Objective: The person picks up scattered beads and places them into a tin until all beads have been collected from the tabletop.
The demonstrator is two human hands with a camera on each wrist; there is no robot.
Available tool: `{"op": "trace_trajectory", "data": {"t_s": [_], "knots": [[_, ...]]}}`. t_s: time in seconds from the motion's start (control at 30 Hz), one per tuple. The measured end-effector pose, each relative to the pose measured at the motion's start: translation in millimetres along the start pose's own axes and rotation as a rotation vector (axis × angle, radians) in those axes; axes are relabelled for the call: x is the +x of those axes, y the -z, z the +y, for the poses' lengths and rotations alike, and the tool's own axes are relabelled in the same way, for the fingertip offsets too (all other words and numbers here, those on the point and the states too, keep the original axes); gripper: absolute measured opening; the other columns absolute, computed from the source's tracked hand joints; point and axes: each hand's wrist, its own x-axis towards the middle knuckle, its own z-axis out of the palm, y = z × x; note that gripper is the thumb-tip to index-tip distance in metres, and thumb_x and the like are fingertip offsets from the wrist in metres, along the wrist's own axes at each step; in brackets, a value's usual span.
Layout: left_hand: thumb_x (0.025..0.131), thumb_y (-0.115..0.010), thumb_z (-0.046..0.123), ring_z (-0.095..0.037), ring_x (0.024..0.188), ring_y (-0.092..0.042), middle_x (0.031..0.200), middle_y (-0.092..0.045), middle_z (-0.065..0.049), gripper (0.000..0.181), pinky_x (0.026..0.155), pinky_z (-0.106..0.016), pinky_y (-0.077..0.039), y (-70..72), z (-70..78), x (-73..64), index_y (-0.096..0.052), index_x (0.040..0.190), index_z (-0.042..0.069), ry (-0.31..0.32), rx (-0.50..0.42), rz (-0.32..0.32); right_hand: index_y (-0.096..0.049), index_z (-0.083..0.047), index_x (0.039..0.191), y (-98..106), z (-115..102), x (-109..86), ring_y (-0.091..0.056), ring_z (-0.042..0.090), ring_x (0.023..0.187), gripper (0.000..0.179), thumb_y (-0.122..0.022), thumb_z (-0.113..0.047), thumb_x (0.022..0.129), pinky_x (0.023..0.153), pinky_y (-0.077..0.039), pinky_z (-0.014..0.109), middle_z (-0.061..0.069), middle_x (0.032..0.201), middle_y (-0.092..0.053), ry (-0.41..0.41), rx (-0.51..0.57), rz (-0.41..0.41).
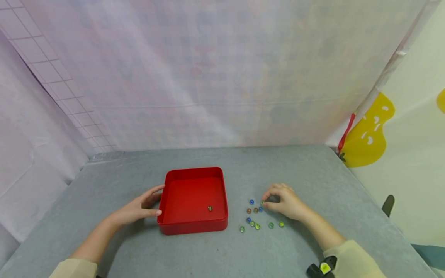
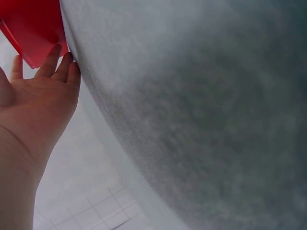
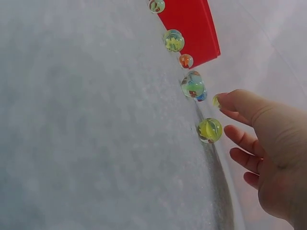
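1. The left hand (image 1: 137,207) lies against the left side of the red tray (image 1: 191,193), its fingers extended and loose; the fingertips touch the outer wall and the thumb sits near the front left corner, without grasping.
2. The right hand (image 1: 286,202) pinches a yellow-green marble (image 1: 262,202) between thumb and index finger, right of the tray (whether the marble is clear of the table, I cannot tell). Its other fingers are bent and hold nothing.
3. The tray stands on the grey table (image 1: 139,251), in front of the person and between the two hands. One marble in the tray (image 1: 210,208) lies on its floor, toward the front right corner.
4. Well within reach of the right hand, loose marbles lie on the table to the right of the tray: an upper blue marble (image 1: 252,201), a second blue marble (image 1: 260,209) just below the pinched one, two brownish marbles (image 1: 255,210) side by side, and a third blue marble (image 1: 248,220) lower down.
5. Nearer the person are five green to yellow-green marbles (image 1: 270,225), two of them close together beside the third blue one.
6. A pale patterned curtain (image 1: 208,77) hangs behind the table, and a black device (image 1: 321,268) sits at the right sleeve (image 1: 354,260).
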Motion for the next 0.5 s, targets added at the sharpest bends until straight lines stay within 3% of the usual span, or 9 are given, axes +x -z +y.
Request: {"op": "trace_trajectory", "data": {"t_s": [0.5], "knots": [[0.092,-0.065,0.019,-0.042,0.14,-0.017,0.153,-0.021,-0.025,0.078,0.104,-0.061,-0.024,0.4,0.4,-0.1,-0.017,0.153,0.011,0.013,-0.008,0.001,-0.07,-0.026,0.087,1.0,-7.9,2.2,-0.052,0.02,0.098,0.013,-0.078,-0.018,0.08,0.088,-0.034,0.049,-0.013,0.095,-0.061,-0.003,0.004,0.029]]}}
